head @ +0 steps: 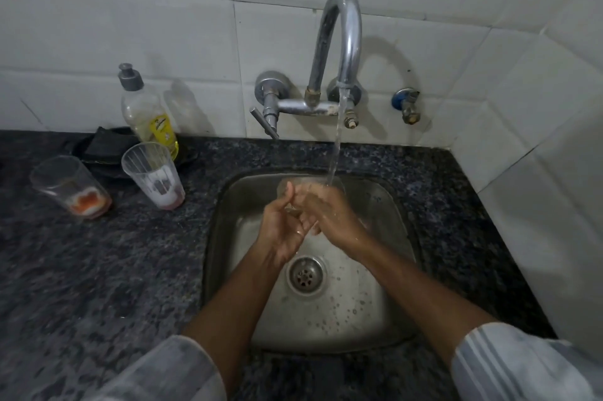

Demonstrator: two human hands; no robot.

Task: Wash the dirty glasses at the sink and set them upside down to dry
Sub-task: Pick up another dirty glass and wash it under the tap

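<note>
Both hands meet under the running tap (339,51), over the steel sink (385,270). The left hand (282,231) and right hand (329,214) are pressed together, fingers loosely bent; a faint clear rim shows behind them, but I cannot tell whether they hold a glass. 2 dirty glasses wait upright on the granite counter (98,270): the glass with orange residue (70,186) and the glass with white residue (153,175), beside the dish soap bottle (146,113). No glass stands upside down yet, so nearly all the work remains.

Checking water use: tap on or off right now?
On. A stream of water falls from the tap spout into the sink, landing by the two hands.
</note>
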